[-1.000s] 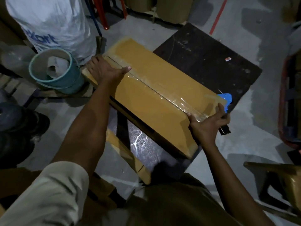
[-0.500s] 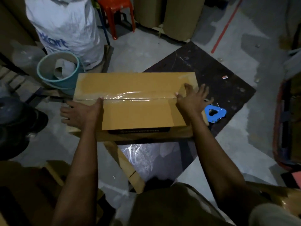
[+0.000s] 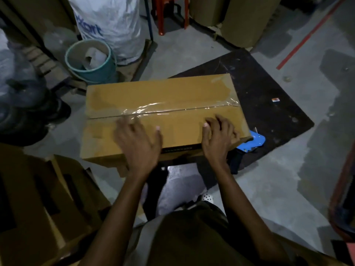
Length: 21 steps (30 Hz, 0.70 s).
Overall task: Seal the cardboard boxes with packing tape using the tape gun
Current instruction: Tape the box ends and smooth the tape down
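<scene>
- Matt brown cardboard box (image 3: 172, 96), smooth-faced.
- Glossy clear plastic tape strip (image 3: 163, 110) along its seam, wrinkled and shiny.
- Smooth blue plastic tape gun (image 3: 253, 142).
- Rough grey concrete floor (image 3: 269, 189).
- Scuffed dark matt board (image 3: 269, 112).

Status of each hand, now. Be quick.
Left hand: open, fingers spread on top of the cardboard box, holding nothing.
Right hand: open, fingers loosely bent, tips on the same top, holding nothing.
</scene>
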Tool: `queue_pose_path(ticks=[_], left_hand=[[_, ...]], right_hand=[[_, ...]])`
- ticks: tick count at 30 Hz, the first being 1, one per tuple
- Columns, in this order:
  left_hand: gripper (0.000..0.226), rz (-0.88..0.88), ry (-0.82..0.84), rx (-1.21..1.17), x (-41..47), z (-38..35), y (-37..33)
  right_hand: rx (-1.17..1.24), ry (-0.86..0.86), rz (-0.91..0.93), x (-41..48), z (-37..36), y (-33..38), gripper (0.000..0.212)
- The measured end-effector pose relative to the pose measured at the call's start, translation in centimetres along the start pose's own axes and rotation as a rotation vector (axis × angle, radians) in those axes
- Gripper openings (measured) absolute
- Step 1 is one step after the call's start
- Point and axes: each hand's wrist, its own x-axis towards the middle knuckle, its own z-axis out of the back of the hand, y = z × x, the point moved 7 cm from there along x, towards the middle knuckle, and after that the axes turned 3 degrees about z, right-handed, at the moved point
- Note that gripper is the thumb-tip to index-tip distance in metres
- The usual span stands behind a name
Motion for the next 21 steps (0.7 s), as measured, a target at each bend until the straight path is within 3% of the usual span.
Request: queue_pose_path(ticks=[2,4,10,12,14,16,19,21], left_hand=[[0.065,-0.288,0.141,-0.054,-3.8,-3.2,-7.4],[0.055,-0.415,0.228,-0.029,-6.7,-6.9,-12.2],[0.054,-0.341,0.222,-0.046,-8.2,-12.0,-16.9],[0.057,-0.310,0.231,-0.052,-8.1,-13.0,-18.4],[0.056,-0.263,0.235,-0.190,-8.7,-13.2,-19.5],[0.044,-0.240,0.138,-0.369,-9.9,-12.3,-20.1],[0.020,-0.196,-0.052,-0.424,-12.7,-11.0,-20.3],[0.016,-0.167,-0.048,-0.369,-14.6,-11.6,-20.1]], right_hand=[[0.015,-0.029,0.104,0.2,-0.2,-1.1,0.024],[0.069,0.003,0.156,0.8,-0.4,-2.1,0.023],[0.398,0.256,0.346,4.6,-0.3,-5.3,0.036],[0.412,0.166,0.261,4.7,1.5,-8.4,0.034],[0.388,-0.062,0.003,2.3,2.7,-14.0,0.033],[0.351,-0.105,-0.452,-1.3,2.1,-19.6,0.041],[0.374,0.282,-1.255,-5.8,-2.2,-23.0,0.073],[0.655,0.580,-1.320,-5.9,-4.7,-20.9,0.060]])
